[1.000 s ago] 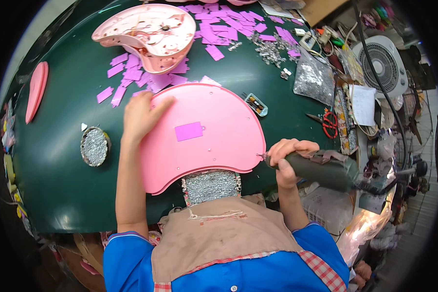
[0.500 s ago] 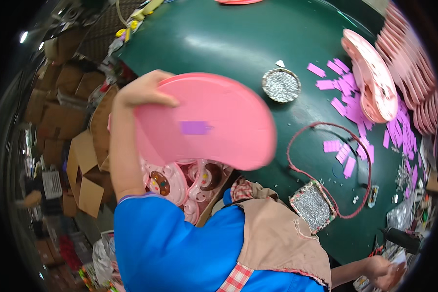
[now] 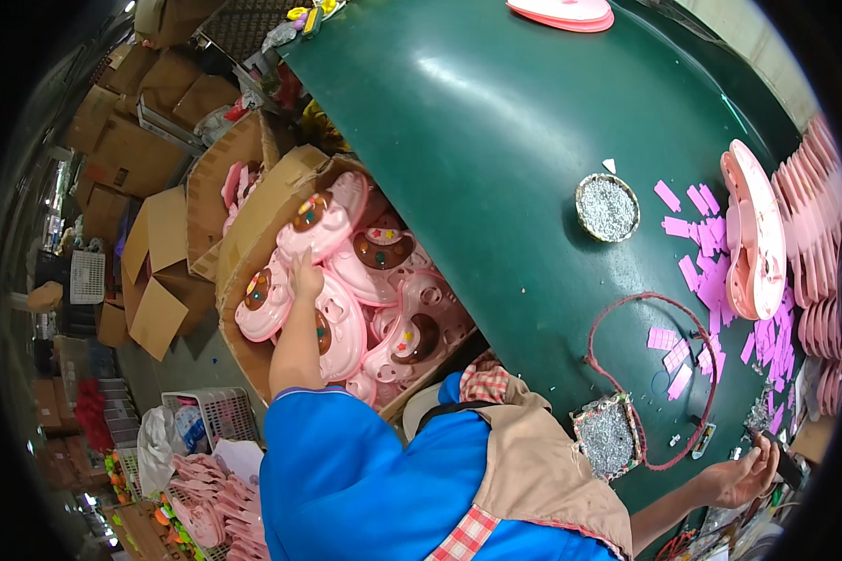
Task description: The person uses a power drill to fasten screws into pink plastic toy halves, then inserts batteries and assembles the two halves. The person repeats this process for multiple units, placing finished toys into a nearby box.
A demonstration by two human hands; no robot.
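My left hand [image 3: 304,274] reaches into a cardboard box [image 3: 243,245] of pink moulded plastic pieces. Its fingers are stretched out and lie against a pink curved piece [image 3: 332,224] with a brown patch and coloured dots. Several similar pieces [image 3: 412,323] are heaped beneath and around it. Over at the lower right, my right hand [image 3: 747,475] is open with curved fingers, at a black tool [image 3: 788,460] on the table's edge. Whether the fingertips touch the tool I cannot tell.
The green table [image 3: 505,140] carries a round bowl [image 3: 608,208] and a square tray [image 3: 608,438] of small silvery parts, a dark red hoop [image 3: 711,374], purple slips [image 3: 713,280] and a standing pink part [image 3: 756,229]. Pink panels [image 3: 819,220] are stacked at right; baskets [image 3: 220,411] stand lower left.
The large pink curved piece has gone from above the table's edge into the box, and my left hand no longer grips it. My right hand has moved up toward the black tool. The view has shifted.
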